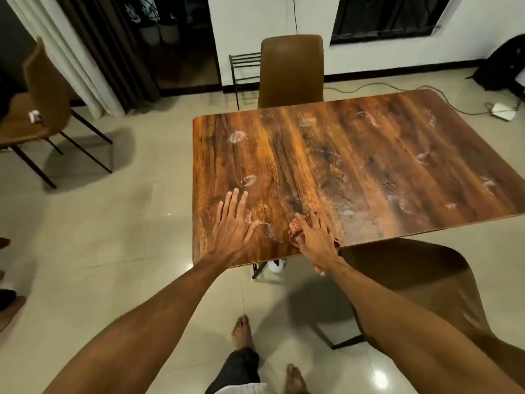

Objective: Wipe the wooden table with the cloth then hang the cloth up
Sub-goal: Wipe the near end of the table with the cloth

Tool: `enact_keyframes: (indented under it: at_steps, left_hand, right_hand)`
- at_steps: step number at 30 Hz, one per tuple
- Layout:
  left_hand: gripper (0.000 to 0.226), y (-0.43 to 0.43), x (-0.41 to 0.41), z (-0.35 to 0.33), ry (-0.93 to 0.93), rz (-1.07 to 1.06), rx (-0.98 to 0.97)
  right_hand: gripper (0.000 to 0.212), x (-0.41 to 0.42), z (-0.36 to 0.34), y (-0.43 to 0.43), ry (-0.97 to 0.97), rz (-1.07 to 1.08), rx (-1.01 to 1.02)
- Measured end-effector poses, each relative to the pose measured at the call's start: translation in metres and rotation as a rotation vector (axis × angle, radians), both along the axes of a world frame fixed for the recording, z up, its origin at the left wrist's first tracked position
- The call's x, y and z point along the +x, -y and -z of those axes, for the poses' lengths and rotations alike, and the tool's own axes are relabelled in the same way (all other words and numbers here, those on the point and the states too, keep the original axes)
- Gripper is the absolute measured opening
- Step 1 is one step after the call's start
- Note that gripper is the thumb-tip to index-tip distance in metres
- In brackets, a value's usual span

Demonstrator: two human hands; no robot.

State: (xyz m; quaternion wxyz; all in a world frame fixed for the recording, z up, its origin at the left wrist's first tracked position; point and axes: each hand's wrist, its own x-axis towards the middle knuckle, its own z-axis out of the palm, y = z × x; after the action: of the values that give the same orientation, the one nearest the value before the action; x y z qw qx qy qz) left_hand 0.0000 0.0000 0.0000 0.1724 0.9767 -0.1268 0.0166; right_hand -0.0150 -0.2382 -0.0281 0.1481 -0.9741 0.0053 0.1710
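The wooden table [355,155] fills the middle of the view, its top dotted with several whitish smears. My left hand [233,226] lies flat on the near left corner, fingers spread, holding nothing. My right hand [315,237] presses a red checked cloth [295,227] onto the table near its front edge. Most of the cloth is hidden under the hand; a bit of it hangs over the edge below my wrist.
A brown chair [409,280] stands at the table's near right side, another brown chair [291,72] at the far side, a third chair [42,103] to the left. A black rack [244,69] stands by the wall. Cables and a white device [502,110] lie on the floor.
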Motion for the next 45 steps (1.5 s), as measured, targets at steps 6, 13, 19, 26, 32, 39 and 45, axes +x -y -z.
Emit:
enact_keyframes:
  at_steps: [6, 13, 19, 26, 32, 39, 45]
  left_hand:
    - [0.074, -0.027, 0.021, 0.044, -0.142, -0.033, -0.095]
    - [0.076, -0.030, 0.037, 0.077, -0.199, -0.030, -0.168]
    - [0.078, -0.030, 0.052, 0.092, -0.190, -0.051, -0.181]
    - [0.073, -0.024, 0.068, 0.085, -0.187, -0.191, -0.135]
    - [0.074, -0.011, 0.080, 0.086, -0.202, -0.232, -0.129]
    - [0.069, -0.019, 0.081, 0.071, -0.183, -0.341, -0.070]
    - [0.071, -0.048, 0.065, 0.085, -0.205, -0.327, -0.073]
  right_hand:
    - [0.058, 0.009, 0.044, -0.010, -0.155, 0.092, -0.097]
    - [0.041, 0.021, 0.060, -0.014, 0.027, 0.177, -0.009]
    - [0.039, 0.060, 0.065, -0.005, 0.175, 0.567, 0.129]
    - [0.053, 0.085, 0.080, -0.051, 0.059, -0.273, -0.034]
    - [0.052, 0.156, 0.080, -0.009, 0.122, 0.130, -0.060]
    - [0.062, 0.109, 0.086, -0.091, 0.155, -0.528, 0.015]
    - [0.067, 0.119, 0.094, -0.035, 0.082, 0.004, -0.125]
